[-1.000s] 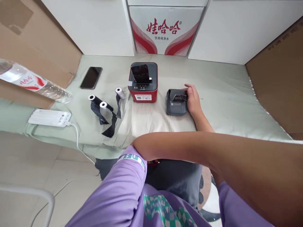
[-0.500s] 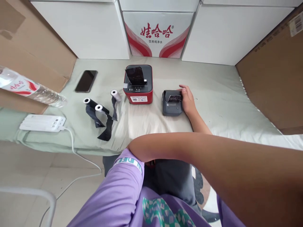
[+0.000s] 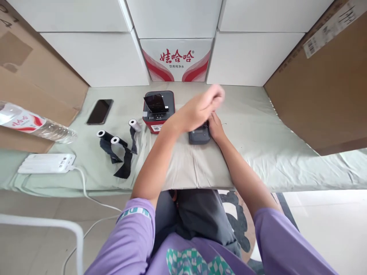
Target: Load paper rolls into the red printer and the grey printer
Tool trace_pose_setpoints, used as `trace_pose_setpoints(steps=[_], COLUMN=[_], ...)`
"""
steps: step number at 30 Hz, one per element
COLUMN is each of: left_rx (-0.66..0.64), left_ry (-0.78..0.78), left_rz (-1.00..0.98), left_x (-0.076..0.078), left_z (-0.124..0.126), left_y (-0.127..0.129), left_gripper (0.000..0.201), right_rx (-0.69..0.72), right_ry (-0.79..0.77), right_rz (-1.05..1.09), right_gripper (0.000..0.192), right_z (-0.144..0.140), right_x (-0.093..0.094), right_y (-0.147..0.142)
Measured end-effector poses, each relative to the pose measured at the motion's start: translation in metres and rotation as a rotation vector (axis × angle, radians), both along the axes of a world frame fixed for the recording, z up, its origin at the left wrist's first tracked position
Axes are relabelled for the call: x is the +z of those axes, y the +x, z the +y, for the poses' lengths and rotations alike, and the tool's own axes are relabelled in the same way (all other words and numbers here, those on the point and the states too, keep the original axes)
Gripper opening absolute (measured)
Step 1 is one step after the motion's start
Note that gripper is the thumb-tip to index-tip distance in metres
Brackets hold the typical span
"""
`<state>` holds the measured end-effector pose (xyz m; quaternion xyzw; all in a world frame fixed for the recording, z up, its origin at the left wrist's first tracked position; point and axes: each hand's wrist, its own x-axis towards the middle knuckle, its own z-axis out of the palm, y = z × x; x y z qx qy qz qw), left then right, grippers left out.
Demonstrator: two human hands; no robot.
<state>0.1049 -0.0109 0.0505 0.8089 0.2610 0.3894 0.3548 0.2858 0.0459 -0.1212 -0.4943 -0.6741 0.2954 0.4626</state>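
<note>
Resting against the right side of the small grey printer (image 3: pixel 198 136), my right hand (image 3: pixel 215 127) touches its casing, fingers bent around the edge; whether they truly grip it I cannot tell. My left hand (image 3: pixel 204 104) hovers blurred above the printer's top, fingers curled loosely, holding nothing I can see. Half a second ago that arm lay folded across my lap; now it reaches out over the cloth-covered bench (image 3: pixel 258 152). Mid-bench, just right of the red printer (image 3: pixel 158 110), the grey printer is a squat dark box, its top hidden by my hand.
</note>
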Motion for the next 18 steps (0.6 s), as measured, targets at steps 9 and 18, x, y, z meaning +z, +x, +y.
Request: trace_pose_setpoints(steps=[9, 18], left_rx=[0.47, 0.756], left_ry=[-0.099, -0.313], left_rz=[-0.121, -0.55], left_x=[-0.125, -0.178], left_z=[0.031, 0.05], left_y=[-0.005, 0.019], left_gripper=[0.014, 0.017], right_rx=[-0.058, -0.06], right_ry=[-0.047, -0.064], right_rz=[0.073, 0.105], right_gripper=[0.073, 0.071], right_z=[-0.004, -0.004], right_x=[0.003, 0.001], right_y=[-0.003, -0.002])
